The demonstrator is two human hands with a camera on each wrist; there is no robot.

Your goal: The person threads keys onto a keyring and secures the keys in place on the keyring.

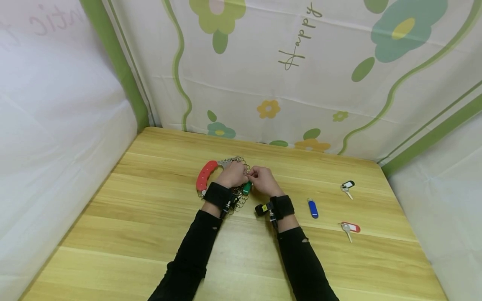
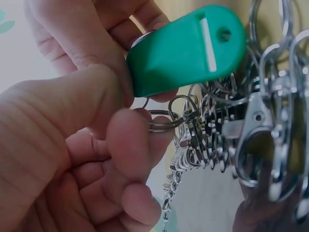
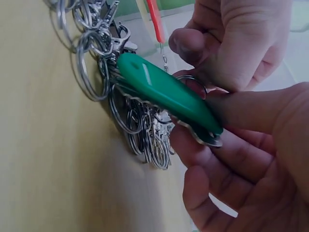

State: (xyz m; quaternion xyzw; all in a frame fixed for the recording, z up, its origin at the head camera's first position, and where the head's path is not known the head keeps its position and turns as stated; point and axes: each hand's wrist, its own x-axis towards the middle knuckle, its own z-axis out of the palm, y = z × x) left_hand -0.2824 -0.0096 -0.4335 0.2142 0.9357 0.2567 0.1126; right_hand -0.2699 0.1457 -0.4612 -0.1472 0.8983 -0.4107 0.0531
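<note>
My left hand point(image 1: 233, 174) pinches a silver split ring point(image 2: 164, 121) between thumb and finger. My right hand point(image 1: 262, 179) meets it from the right and pinches a green key tag point(image 1: 247, 188) near its end. A silver key point(image 3: 210, 140) with a jagged blade lies along the tag's underside in the right wrist view. Close beside the fingers hangs a bunch of metal rings and swivel clips point(image 2: 258, 130), part of a large key ring with a curved red handle point(image 1: 206, 174). Where the tag joins the split ring is hidden by the fingers.
A blue key tag point(image 1: 313, 208) lies right of my right forearm. Farther right are a black key tag point(image 1: 348, 184) with a key and a red key tag point(image 1: 353, 227) with a key. Fabric walls point(image 1: 241, 83) enclose the wooden table point(image 1: 132, 234) at the back and sides.
</note>
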